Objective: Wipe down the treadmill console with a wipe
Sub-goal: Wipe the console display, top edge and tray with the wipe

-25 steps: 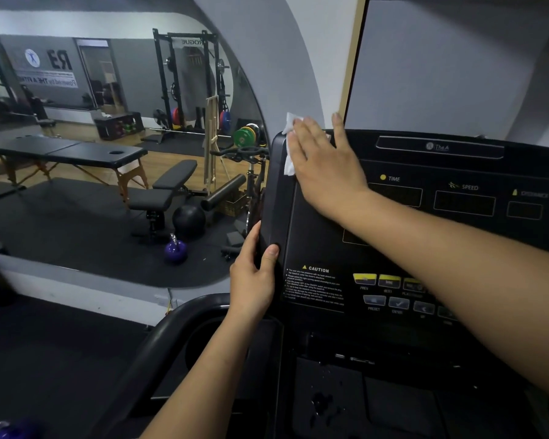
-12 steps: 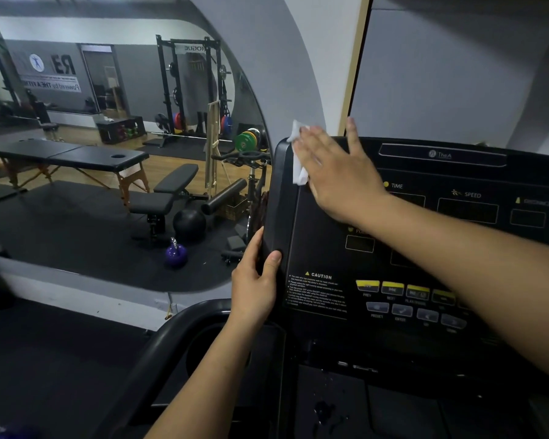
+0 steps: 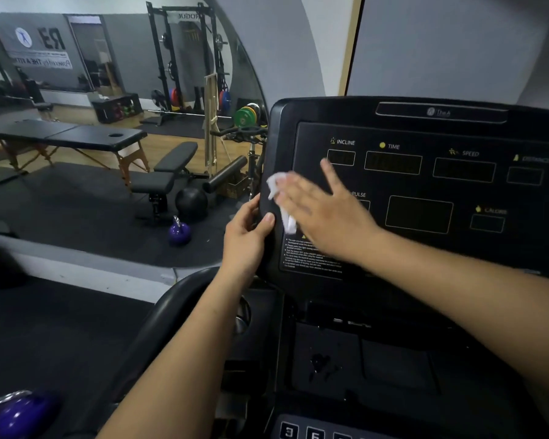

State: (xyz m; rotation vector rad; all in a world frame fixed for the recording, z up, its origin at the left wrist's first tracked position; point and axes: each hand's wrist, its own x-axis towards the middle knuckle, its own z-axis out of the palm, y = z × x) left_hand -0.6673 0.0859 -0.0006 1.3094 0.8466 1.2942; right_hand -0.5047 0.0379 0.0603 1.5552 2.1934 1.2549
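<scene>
Right hand flat on wipe, left hand gripping console edge.

I see my right hand (image 3: pixel 327 213) pressed palm-down on the treadmill console (image 3: pixel 425 191), fingers straight and slightly spread, thumb pointing toward 12 o'clock at the INCLINE window. The white wipe (image 3: pixel 278 198) is pinned under those fingers, crumpled, showing past the fingertips at 9 o'clock, on the console's left side above the caution label (image 3: pixel 311 255). My left hand (image 3: pixel 246 240) is wrapped on the console's left edge, thumb across the front face, other fingers curled behind; it sits just beside the wipe, contact unclear. Displays are dark. A mirror at 10 o'clock shows a massage table (image 3: pixel 67 136), bench, purple kettlebell (image 3: pixel 178 232), squat rack.
</scene>
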